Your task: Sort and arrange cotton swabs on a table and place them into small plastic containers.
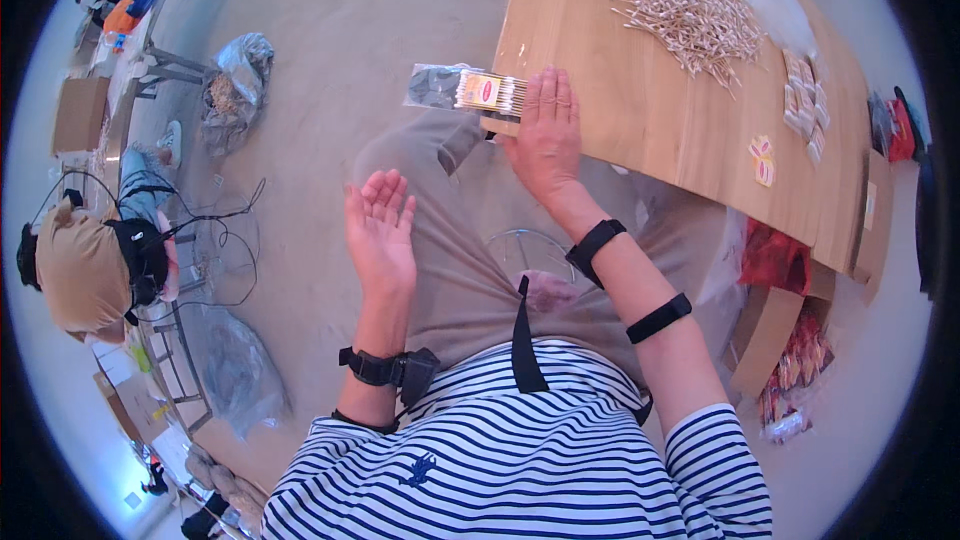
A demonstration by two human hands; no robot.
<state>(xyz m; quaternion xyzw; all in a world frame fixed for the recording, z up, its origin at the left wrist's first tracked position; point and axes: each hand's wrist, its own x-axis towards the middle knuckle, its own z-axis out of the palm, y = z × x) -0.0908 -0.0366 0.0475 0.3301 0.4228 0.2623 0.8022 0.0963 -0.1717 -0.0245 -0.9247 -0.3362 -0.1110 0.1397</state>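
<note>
At the near left corner of the wooden table (pixel 620 70) lies a bundle of cotton swabs (pixel 512 97) with a yellow and white card (pixel 484 90) on it. A clear plastic bag (pixel 433 86) sticks out past the table edge at the bundle's left end. My right hand (pixel 547 135) rests flat at the table edge, fingers straight and close together, by the bundle's right end; whether it touches the swabs I cannot tell. Over my lap my left hand (pixel 382 235) is turned palm up, fingers loosely bent, with nothing in it.
A heap of loose cotton swabs (pixel 690 5) covers the table's far part. Packed swab bundles (pixel 803 105) and yellow cards (pixel 763 160) lie to the right. Cardboard boxes (pixel 765 345) stand below the table at right. Another person (pixel 85 265) is at the far left, near plastic bags (pixel 240 90).
</note>
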